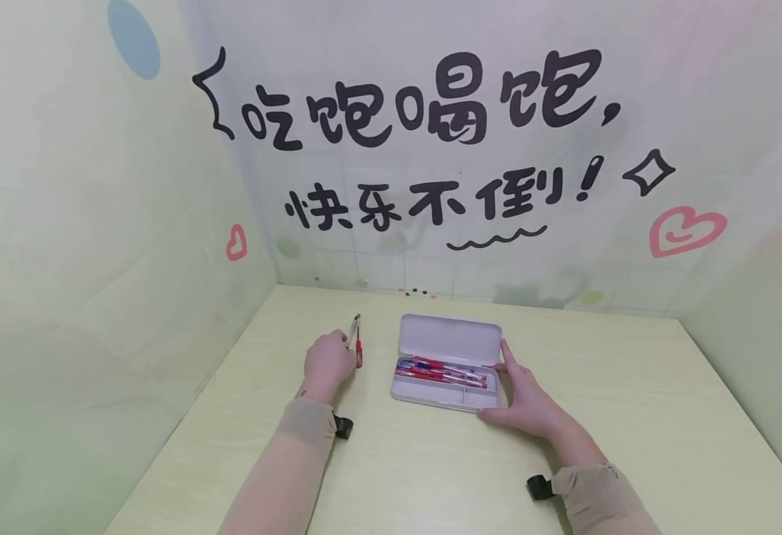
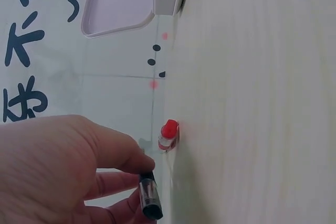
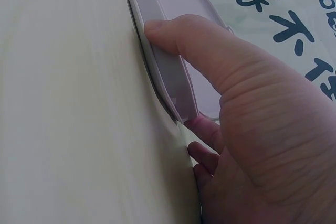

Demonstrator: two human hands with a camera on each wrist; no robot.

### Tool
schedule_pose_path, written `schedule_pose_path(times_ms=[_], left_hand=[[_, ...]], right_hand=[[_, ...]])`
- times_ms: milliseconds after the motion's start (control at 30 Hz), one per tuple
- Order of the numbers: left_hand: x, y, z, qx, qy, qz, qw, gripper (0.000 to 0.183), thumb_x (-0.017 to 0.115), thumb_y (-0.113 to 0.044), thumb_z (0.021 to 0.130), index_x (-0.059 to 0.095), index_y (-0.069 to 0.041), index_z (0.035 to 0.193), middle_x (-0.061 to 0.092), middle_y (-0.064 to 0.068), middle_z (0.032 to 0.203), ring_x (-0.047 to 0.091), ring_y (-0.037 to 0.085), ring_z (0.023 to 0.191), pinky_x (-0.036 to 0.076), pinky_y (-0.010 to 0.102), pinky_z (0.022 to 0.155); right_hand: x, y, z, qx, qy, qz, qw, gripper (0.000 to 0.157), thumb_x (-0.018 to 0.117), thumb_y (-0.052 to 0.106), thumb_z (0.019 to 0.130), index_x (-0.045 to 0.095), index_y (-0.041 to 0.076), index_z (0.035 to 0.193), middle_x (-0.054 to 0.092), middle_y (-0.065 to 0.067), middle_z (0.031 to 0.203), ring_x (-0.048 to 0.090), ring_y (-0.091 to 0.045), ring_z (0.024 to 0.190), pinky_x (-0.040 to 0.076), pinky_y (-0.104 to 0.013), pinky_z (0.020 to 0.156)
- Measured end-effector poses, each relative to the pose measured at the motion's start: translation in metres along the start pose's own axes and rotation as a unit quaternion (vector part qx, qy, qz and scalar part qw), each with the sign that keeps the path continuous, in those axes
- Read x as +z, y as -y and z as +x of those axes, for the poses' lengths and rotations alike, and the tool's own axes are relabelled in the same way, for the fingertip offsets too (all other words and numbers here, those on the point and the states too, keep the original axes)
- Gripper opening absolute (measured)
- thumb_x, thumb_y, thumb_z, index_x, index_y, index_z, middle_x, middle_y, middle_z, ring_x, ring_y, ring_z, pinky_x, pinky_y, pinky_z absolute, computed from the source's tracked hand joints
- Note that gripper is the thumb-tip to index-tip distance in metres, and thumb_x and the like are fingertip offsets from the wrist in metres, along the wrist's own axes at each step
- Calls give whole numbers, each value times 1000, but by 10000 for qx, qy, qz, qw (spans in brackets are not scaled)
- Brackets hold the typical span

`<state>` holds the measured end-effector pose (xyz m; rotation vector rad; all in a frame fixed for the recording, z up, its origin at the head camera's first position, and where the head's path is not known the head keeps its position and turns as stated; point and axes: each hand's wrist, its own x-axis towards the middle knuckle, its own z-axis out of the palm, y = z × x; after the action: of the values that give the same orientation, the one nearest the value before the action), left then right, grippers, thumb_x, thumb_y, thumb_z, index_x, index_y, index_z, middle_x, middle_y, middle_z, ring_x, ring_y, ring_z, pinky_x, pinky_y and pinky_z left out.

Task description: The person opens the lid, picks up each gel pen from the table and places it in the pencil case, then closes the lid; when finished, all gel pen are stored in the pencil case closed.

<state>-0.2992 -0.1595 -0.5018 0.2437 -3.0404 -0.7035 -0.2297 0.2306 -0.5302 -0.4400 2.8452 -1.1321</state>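
My left hand [image 1: 329, 364] pinches a black-capped pen [image 2: 150, 195] between thumb and fingers, left of the case. Just to the right of that hand, a red-capped pen [image 1: 359, 353] lies on the table; in the left wrist view its red end [image 2: 169, 129] points towards the camera. The white pencil case [image 1: 424, 391] lies with its lid [image 1: 450, 338] raised at the back. Several red and blue pens [image 1: 444, 369] fill its rear compartment. My right hand [image 1: 528, 397] grips the case's right end, thumb [image 3: 168, 32] on the front edge and fingers behind.
The pale wooden table [image 1: 444, 468] runs back to a printed wall sheet [image 1: 377, 267] with large dark characters. Further sheets stand at the left and right sides. A small black device [image 1: 343, 426] is on the left wrist, and another [image 1: 540, 487] on the right.
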Motion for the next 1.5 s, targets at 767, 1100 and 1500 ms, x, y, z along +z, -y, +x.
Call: schedule_pose_path(times_ms=[767, 1100, 1500], left_hand=[[22, -74, -27, 1940, -1068, 34, 9752, 34, 67, -25, 109, 71, -25, 143, 73, 9, 127, 68, 30, 115, 60, 50, 102], [39, -99, -35, 2696, 10, 735, 9602, 28, 66, -26, 109, 77, -32, 134, 74, 1, 138, 65, 29, 124, 56, 55, 100], [45, -108, -41, 3343, 532, 1158, 9338, 26, 71, -27, 107, 80, -35, 129, 76, -3, 136, 63, 25, 131, 56, 56, 106]], right_hand=[[-1, 2, 3, 70, 54, -13, 10000, 150, 98, 45, 79, -9, 8, 176, 55, -23, 159, 35, -54, 158, 22, -77, 131], [2, -3, 2, 60, 12, -37, 10000, 150, 98, 46, 78, -8, 7, 176, 55, -21, 159, 37, -53, 157, 23, -77, 130], [1, -4, 1, 27, -15, -37, 10000, 150, 99, 47, 78, -8, 7, 176, 55, -22, 160, 37, -54, 157, 25, -77, 130]])
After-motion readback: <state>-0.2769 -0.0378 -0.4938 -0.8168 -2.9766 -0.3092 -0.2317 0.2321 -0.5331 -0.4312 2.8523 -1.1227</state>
